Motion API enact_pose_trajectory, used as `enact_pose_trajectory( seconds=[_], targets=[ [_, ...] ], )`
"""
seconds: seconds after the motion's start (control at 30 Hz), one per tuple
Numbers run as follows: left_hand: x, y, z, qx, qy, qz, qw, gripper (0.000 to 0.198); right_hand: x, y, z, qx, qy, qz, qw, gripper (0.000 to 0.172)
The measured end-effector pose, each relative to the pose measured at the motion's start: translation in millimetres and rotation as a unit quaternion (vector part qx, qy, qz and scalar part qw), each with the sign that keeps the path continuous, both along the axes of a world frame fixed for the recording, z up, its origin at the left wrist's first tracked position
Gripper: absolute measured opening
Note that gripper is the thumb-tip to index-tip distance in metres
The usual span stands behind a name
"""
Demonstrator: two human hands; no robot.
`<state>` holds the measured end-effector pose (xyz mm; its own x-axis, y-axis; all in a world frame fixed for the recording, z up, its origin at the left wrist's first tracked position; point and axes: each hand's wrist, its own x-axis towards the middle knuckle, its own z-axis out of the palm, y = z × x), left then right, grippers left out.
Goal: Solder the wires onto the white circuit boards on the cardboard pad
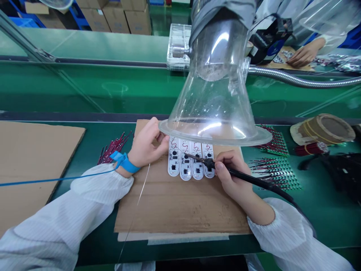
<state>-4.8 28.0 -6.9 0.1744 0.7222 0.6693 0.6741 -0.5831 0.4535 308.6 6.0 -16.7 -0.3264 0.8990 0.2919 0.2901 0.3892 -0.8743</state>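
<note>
Several narrow white circuit boards (185, 171), with red marks on their upper parts, lie side by side on a cardboard sheet (180, 210). My right hand (234, 171) is closed around a soldering iron (249, 178), and its tip reaches over the boards near the second one from the left. At the boards' upper left, my left hand (148, 145) pinches a thin solder wire (143, 186). The wire trails down across the cardboard, and its fine end comes close to the iron's tip. Whether tip and board touch is too small to tell.
A clear fume hood (214, 101) hangs low over the boards' far ends. Red wire bundles (113, 148) lie left; green pieces with dark wires (278, 173) lie right, near a tape roll (323, 128). A blue wrist strap cord (56, 180) runs left. Across the barrier, a co-worker's hand (306, 54) shows.
</note>
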Motion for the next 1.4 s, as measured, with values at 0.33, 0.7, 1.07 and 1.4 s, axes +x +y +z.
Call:
enact_pose_trajectory(
  seconds=[0.33, 0.7, 1.07, 1.4],
  targets=[
    [-0.8, -1.9, -3.3, -0.027, 0.016, -0.033, 0.999, 0.010, -0.4, 0.2, -2.2, 0.001, -0.022, 0.017, 1.000, 0.008],
    [-19.1, 6.6, 4.9, 0.029, -0.015, -0.048, 0.998, 0.015, 3.0, -3.4, 0.8, 0.029, -0.010, 0.003, 1.000, 0.008],
    [-23.9, 8.8, 2.3, -0.023, -0.040, -0.060, 0.997, 0.015, -24.6, 4.3, 43.8, -0.009, 0.032, -0.056, 0.998, 0.027],
    [-22.2, 9.4, 3.2, -0.018, -0.021, -0.055, 0.998, 0.015, -32.8, 3.8, 14.1, 0.042, -0.006, -0.041, 0.998, 0.023]
  ],
)
